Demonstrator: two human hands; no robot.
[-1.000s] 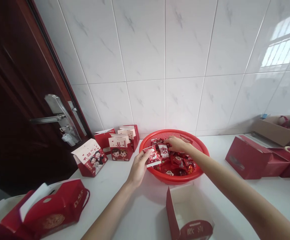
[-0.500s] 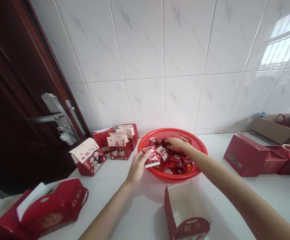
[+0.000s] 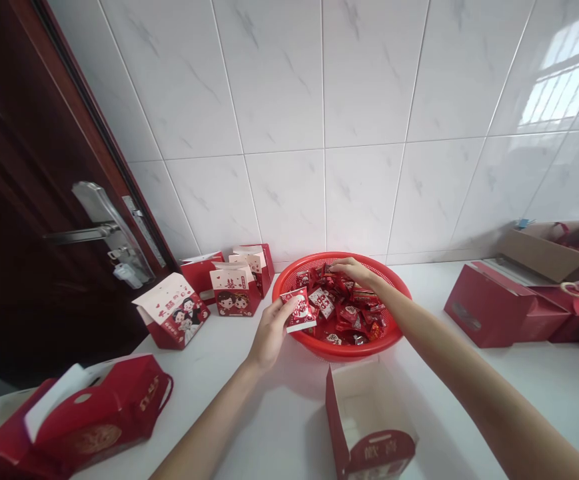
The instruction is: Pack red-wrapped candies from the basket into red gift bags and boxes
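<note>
My left hand (image 3: 272, 332) is closed on a red and white candy packet (image 3: 300, 309), held at the left rim of a red plastic basket (image 3: 314, 348). Several wrapped candies (image 3: 352, 315), mostly red, lie inside the basket. My right hand (image 3: 353, 269) reaches over the back of the basket, its fingers bent down at the candies. Its fingertips are partly hidden, so whether they pinch anything does not show. An open gift box (image 3: 369, 407), red outside and pale inside, stands in front of the basket, touched by neither hand.
Small printed boxes (image 3: 234, 293) stand left of the basket, near a dark door (image 3: 14, 200). Large red boxes (image 3: 104, 413) sit at the front left. More red boxes (image 3: 489, 307) and a brown carton (image 3: 544, 253) are at the right. A tiled wall (image 3: 289, 100) rises behind.
My right hand has lifted slightly and moved toward the back of the basket. My left hand keeps its hold on the candy packet. The view has shifted slightly.
</note>
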